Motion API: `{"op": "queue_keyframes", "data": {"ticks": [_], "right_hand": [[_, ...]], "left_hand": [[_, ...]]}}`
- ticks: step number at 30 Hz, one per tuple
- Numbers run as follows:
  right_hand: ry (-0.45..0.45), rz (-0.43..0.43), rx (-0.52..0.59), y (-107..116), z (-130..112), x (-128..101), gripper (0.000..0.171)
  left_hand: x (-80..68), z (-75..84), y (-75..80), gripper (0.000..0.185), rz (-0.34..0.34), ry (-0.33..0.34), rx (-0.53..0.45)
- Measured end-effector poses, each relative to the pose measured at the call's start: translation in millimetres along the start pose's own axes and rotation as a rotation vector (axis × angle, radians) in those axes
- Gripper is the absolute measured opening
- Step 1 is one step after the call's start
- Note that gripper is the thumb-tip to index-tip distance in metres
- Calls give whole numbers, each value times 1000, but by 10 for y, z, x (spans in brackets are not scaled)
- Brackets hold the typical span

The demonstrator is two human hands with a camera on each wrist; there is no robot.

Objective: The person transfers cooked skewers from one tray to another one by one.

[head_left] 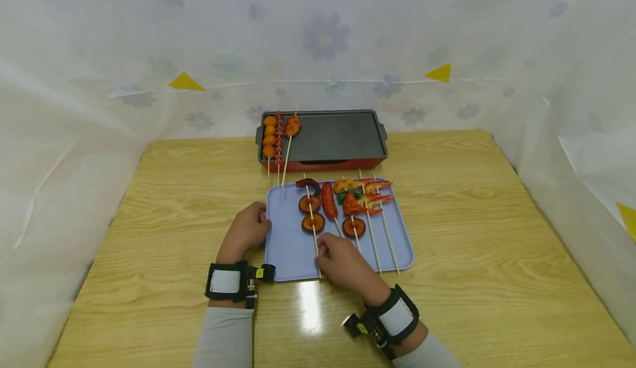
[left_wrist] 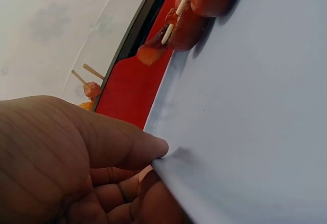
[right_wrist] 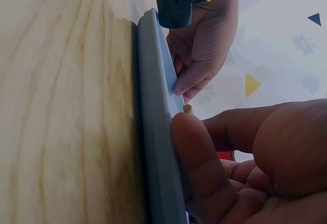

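A lilac tray (head_left: 288,246) lies on the wooden table and carries several food skewers. My left hand (head_left: 260,222) grips its left edge, thumb on top (left_wrist: 148,150) and fingers curled beneath. My right hand (head_left: 322,245) pinches the stick of the leftmost skewer (head_left: 313,223), which holds a dark tentacle and two round brown slices. The stick's end (right_wrist: 187,109) shows at my right thumb tip, above the tray's rim (right_wrist: 156,106). A sausage skewer (head_left: 328,200) and shrimp skewers (head_left: 370,186) lie to the right of it.
A black griddle on a red base (head_left: 338,133) stands just behind the tray, with three skewers (head_left: 278,136) at its left end. White flowered curtains close in the table (head_left: 472,219) on three sides.
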State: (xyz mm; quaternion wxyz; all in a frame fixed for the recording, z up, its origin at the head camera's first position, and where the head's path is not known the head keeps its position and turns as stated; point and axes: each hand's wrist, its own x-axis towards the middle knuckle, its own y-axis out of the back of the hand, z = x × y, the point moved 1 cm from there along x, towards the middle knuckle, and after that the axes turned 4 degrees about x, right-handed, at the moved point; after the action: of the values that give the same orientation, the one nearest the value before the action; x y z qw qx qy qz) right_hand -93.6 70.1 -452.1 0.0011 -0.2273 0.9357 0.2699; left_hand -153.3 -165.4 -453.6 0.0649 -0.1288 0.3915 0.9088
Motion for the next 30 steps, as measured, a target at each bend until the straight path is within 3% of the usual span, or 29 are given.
{"op": "queue_keyframes", "data": {"ticks": [15, 30], "right_hand": [[-72, 32, 78, -1, 22, -3, 17], [-11, 81, -125, 58, -87, -31, 34]], "left_hand": [[2, 20, 6, 48, -15, 23, 7], [19, -6, -7, 47, -7, 15, 5]]}}
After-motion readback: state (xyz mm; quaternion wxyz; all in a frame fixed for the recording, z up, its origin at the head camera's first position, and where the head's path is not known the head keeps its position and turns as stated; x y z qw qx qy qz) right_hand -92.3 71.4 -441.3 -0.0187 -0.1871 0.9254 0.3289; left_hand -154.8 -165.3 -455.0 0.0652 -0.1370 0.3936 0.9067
